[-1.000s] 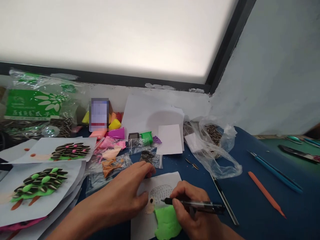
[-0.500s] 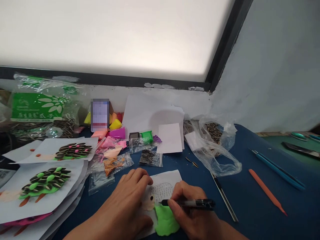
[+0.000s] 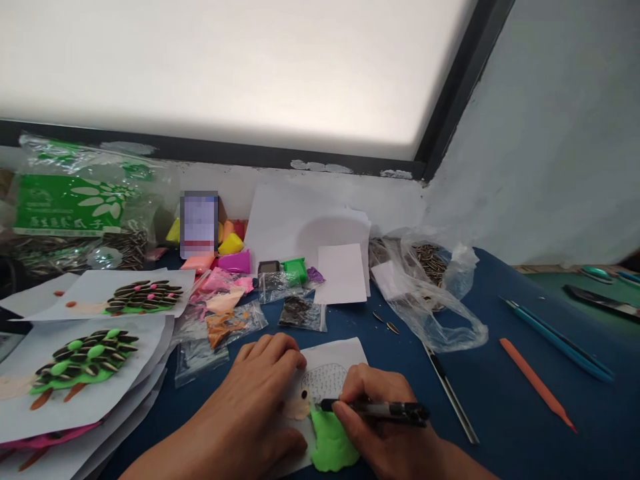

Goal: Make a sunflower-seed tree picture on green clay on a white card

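Observation:
A white sheet of paper (image 3: 354, 348) lies before me with a hatched oval drawing (image 3: 325, 381) on it. Beside the drawing is a cream clay face (image 3: 296, 408) with a black eye, and below it a flat piece of green clay (image 3: 333, 445). My left hand (image 3: 260, 393) rests on the sheet's left side, thumb apart from the curved fingers, holding nothing. Pinched in my right hand (image 3: 383, 407) is a black pen (image 3: 390, 409), its tip at the upper left edge of the green clay. The right hand covers part of the drawing and clay.
Finished hedgehog pictures (image 3: 95, 360) with seeds are stacked at left. Clay packets (image 3: 233, 263) and a phone (image 3: 199, 225) stand behind. A plastic bag of seeds (image 3: 433, 280), a craft knife (image 3: 450, 393), blue tweezers (image 3: 557, 339) and an orange tool (image 3: 535, 383) lie to the right.
The view has shifted slightly. The pen has tilted a little, its back end now lower, while its tip stays near the green clay's edge. My left hand keeps its place on the sheet.

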The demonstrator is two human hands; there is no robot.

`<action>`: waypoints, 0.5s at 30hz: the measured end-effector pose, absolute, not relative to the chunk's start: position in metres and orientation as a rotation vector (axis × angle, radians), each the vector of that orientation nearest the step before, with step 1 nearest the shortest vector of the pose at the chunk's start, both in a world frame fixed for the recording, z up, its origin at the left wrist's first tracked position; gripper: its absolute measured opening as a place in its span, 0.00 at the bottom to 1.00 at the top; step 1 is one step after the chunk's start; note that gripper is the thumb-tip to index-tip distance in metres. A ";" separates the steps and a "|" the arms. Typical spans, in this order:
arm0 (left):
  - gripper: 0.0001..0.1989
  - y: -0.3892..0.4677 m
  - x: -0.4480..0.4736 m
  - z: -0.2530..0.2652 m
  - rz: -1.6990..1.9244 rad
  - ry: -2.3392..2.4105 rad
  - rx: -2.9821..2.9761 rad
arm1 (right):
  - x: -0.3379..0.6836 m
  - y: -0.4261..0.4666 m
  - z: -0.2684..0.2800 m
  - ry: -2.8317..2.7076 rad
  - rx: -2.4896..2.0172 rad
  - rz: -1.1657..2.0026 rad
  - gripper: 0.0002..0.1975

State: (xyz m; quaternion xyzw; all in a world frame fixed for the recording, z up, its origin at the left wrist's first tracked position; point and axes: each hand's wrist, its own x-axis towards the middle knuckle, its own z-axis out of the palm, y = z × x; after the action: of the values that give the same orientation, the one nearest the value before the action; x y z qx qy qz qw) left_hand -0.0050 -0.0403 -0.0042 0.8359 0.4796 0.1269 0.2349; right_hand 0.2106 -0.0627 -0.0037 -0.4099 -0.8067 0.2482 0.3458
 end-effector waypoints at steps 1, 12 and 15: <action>0.21 -0.040 -0.005 -0.004 0.345 1.322 2.299 | 0.210 -0.063 -0.004 -2.091 -1.064 0.655 0.10; 0.20 -0.040 0.002 0.012 0.209 1.360 2.260 | 0.210 -0.061 -0.006 -2.040 -1.115 0.778 0.11; 0.22 -0.041 0.003 0.021 0.149 1.378 2.220 | 0.211 -0.061 -0.008 -1.977 -1.136 0.810 0.10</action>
State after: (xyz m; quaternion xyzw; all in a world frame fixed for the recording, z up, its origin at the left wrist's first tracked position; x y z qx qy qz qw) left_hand 0.0031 -0.0413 0.0212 0.8193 0.5085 0.0550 0.2592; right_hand 0.2109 -0.0606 -0.0084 -0.4392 -0.7645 0.3130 0.3531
